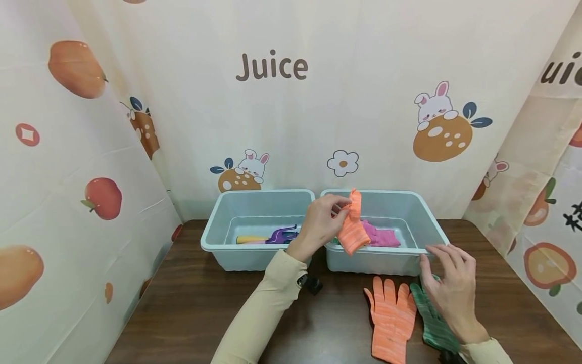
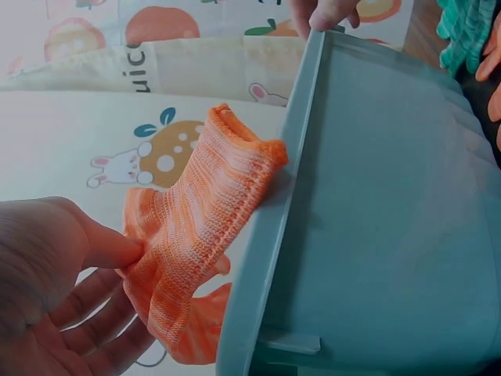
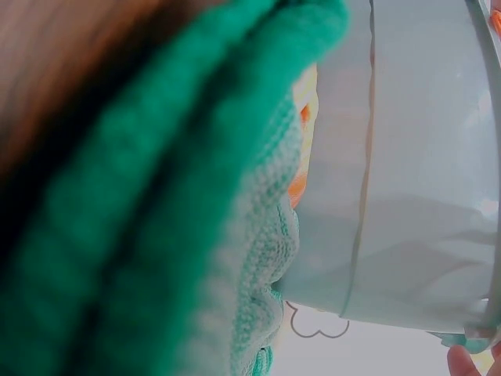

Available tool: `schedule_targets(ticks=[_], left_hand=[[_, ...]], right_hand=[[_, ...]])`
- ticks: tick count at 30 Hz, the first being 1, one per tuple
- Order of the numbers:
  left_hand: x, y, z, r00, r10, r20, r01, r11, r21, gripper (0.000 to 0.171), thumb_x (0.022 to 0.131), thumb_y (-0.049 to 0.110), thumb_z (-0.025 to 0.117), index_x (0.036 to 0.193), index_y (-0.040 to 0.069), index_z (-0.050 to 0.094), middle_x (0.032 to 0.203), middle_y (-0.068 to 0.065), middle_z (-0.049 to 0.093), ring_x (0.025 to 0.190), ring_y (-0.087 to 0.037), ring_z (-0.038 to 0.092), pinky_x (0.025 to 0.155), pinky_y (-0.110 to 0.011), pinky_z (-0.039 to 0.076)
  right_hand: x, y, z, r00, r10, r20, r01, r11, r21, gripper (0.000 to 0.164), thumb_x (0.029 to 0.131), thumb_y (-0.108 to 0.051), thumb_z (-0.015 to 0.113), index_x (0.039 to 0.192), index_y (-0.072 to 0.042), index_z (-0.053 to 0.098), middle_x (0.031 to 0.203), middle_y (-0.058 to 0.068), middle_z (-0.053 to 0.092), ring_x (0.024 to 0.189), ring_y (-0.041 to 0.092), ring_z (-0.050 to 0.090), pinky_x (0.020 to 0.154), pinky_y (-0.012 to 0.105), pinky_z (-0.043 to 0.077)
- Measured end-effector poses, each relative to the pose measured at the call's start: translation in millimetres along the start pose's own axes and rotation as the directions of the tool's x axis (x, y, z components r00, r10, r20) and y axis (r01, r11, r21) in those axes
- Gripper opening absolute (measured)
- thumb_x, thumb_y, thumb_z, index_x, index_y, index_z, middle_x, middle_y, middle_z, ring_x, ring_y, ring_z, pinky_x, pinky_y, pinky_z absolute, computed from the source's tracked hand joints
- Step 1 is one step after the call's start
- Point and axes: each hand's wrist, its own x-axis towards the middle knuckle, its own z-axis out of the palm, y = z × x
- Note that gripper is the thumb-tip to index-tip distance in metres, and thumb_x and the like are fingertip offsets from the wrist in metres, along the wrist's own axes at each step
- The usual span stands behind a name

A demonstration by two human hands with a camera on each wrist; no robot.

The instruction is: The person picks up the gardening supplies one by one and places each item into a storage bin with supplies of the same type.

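My left hand (image 1: 320, 220) pinches an orange knitted glove (image 1: 354, 230) between thumb and fingertips, over the front rim of the right blue bin (image 1: 373, 260). In the left wrist view, the orange glove (image 2: 196, 211) hangs bunched, its cuff beside the rim. At the bin's front right corner, my right hand (image 1: 454, 283) holds the rim, thumb on the outer wall and fingers on top. Inside that bin lies a pink glove (image 1: 384, 236). A second orange glove (image 1: 391, 318) lies flat on the table, and a green glove (image 1: 432, 316) lies beside it, partly under my right hand.
A left blue bin (image 1: 254, 258) stands beside the right one, holding a yellow-handled item (image 1: 252, 239) and a purple item (image 1: 282, 234). Both bins stand on a dark wooden table (image 1: 182, 303), near a printed curtain (image 1: 364, 111) at the back.
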Motion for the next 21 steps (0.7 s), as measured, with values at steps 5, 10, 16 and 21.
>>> schedule_targets(ticks=[5,10,16,21], left_hand=[[2.3,-2.4,0.1,1.0,-0.027,0.012,0.027,1.0,-0.015,0.022,0.103,0.013,0.07,0.123,0.009,0.079,0.108,-0.007,0.078,0.086,-0.016,0.073,0.072,-0.016,0.055],[4.9,-4.7,1.8,0.998,-0.059,0.008,0.059,0.998,-0.033,0.022,0.103,0.014,0.071,0.123,0.01,0.079,0.107,-0.007,0.078,0.086,-0.015,0.073,0.072,-0.016,0.056],[9.3,-7.7,5.2,0.995,-0.101,-0.015,0.101,0.994,-0.043,0.021,0.101,0.013,0.072,0.121,0.01,0.079,0.107,-0.006,0.078,0.086,-0.014,0.073,0.072,-0.016,0.055],[14.5,-10.2,6.3,0.992,-0.127,-0.014,0.127,0.991,-0.045,0.021,0.101,0.013,0.072,0.12,0.01,0.079,0.108,-0.005,0.079,0.087,-0.014,0.074,0.071,-0.017,0.056]], right_hand=[[-0.2,0.1,0.4,1.0,0.0,-0.001,0.0,1.0,0.003,0.05,0.101,-0.043,0.063,0.106,0.005,0.076,0.109,0.026,0.071,0.113,0.054,0.054,0.114,0.027,0.027],[0.5,0.5,0.6,1.0,-0.007,-0.005,0.007,1.0,0.004,0.05,0.101,-0.043,0.063,0.106,0.005,0.076,0.108,0.026,0.071,0.112,0.053,0.054,0.114,0.027,0.026],[0.1,0.2,-0.2,1.0,0.008,0.004,-0.008,1.0,0.0,0.052,0.101,-0.045,0.062,0.107,0.005,0.076,0.109,0.026,0.071,0.113,0.053,0.053,0.114,0.027,0.027],[0.0,0.8,0.6,1.0,0.005,0.001,-0.005,1.0,0.001,0.054,0.102,-0.047,0.061,0.106,0.005,0.076,0.109,0.026,0.071,0.113,0.053,0.054,0.113,0.027,0.027]])
